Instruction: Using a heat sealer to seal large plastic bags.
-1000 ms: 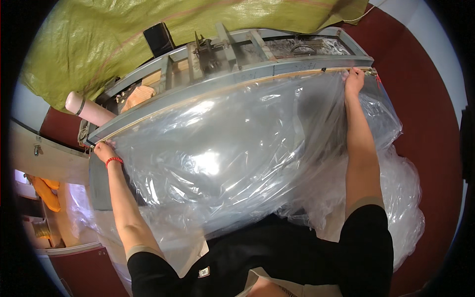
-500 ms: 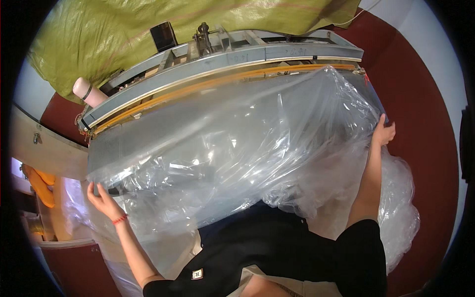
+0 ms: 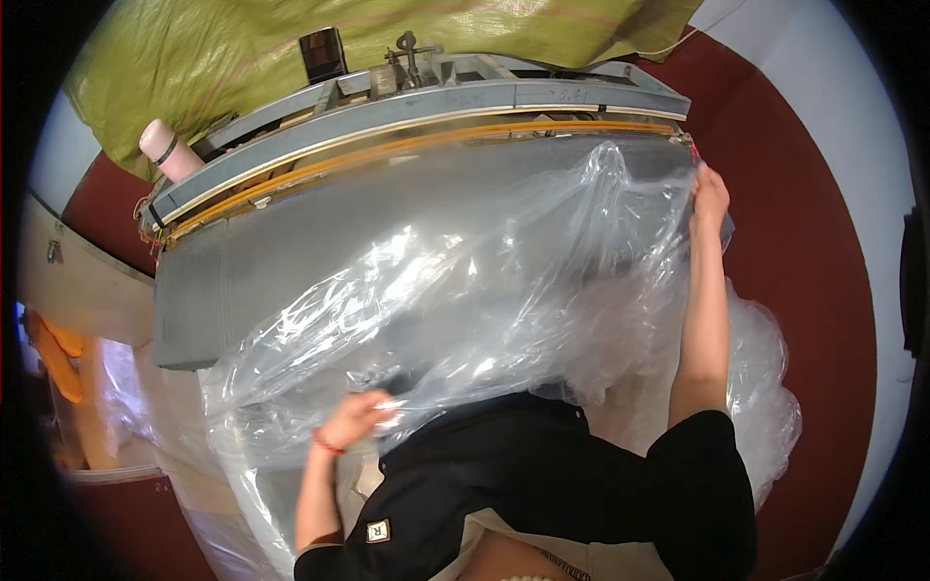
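A large sheet of clear plastic film [image 3: 465,281] lies crumpled and shiny over the grey work surface [image 3: 194,300], sagging toward my body over its front edge. My left hand [image 3: 356,420], slightly blurred, is closed on the film close to my waist, left of centre. At the far right end of the surface, my right hand [image 3: 710,198] pinches the film's edge. Between the two hands the film is drawn into folds, with a raised peak near the right. The left part of the grey surface shows bare.
Behind the surface runs a long metal frame [image 3: 465,100] with orange strips [image 3: 387,161] along it. A phone [image 3: 323,54], a metal clamp [image 3: 411,63] and a pink bottle [image 3: 170,150] rest there. A yellow-green woven sheet [image 3: 223,77] hangs beyond. More film [image 3: 760,387] bunches at the right.
My left hand has moved right and toward my body, closing on the film. My right hand has gone farther away and slightly left. The film has slid off the surface's left end.
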`<move>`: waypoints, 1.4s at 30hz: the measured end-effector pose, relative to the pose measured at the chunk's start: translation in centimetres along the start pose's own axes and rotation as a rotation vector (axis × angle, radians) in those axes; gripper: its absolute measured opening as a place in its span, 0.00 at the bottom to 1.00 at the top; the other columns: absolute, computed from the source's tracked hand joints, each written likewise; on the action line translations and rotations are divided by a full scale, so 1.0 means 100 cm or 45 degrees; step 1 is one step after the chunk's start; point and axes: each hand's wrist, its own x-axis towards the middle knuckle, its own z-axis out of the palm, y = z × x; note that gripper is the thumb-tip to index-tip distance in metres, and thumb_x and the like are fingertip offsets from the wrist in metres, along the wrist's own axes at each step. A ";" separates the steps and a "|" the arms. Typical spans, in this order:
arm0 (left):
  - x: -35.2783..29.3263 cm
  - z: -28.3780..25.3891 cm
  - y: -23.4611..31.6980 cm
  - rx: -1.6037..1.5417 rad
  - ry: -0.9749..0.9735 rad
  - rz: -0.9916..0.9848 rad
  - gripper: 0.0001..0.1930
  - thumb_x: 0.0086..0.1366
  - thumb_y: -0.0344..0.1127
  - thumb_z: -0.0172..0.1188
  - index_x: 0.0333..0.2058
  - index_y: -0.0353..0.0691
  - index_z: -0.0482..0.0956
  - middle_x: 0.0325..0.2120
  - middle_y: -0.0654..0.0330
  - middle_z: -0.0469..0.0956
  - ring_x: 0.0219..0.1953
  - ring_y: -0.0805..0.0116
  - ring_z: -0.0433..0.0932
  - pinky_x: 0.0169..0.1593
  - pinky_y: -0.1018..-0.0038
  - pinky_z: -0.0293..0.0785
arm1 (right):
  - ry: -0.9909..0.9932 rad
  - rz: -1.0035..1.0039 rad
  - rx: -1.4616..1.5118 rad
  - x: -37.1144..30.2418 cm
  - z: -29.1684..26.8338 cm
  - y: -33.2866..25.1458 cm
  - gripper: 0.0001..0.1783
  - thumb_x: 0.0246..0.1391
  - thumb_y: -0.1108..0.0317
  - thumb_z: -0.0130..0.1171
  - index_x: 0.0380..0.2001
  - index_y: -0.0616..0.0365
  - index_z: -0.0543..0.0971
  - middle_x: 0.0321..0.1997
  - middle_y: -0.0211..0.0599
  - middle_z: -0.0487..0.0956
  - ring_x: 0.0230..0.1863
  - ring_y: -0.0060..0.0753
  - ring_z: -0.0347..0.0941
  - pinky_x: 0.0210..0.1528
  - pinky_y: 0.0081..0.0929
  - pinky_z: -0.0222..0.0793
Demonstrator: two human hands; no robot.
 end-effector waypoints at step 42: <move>0.144 -0.085 0.161 0.147 1.235 0.831 0.07 0.54 0.28 0.56 0.24 0.35 0.67 0.15 0.67 0.66 0.20 0.80 0.63 0.25 0.81 0.63 | -1.490 -0.220 -0.409 -0.137 0.200 -0.074 0.09 0.43 0.69 0.59 0.27 0.63 0.76 0.22 0.31 0.76 0.26 0.16 0.69 0.30 0.16 0.65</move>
